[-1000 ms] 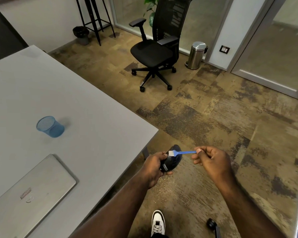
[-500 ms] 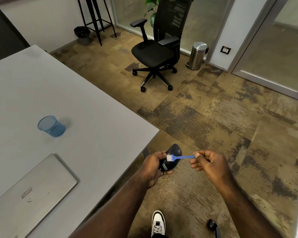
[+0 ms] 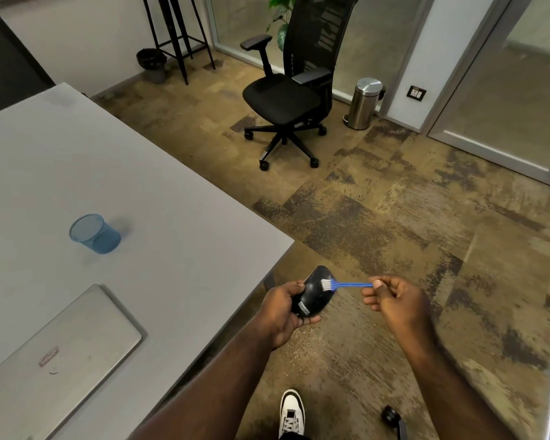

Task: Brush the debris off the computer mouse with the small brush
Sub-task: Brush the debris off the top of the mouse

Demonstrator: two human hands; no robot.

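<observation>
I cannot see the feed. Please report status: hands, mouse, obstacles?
Left hand grips black computer mouse beyond the table edge. Right hand pinches blue brush, bristles on mouse. Nothing in the way.

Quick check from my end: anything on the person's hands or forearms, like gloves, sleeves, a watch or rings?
No. The left hand and the right hand are bare, without gloves. Both forearms are uncovered as far as the frame shows, with no sleeve edge in view. No watch, band or ring shows.
</observation>
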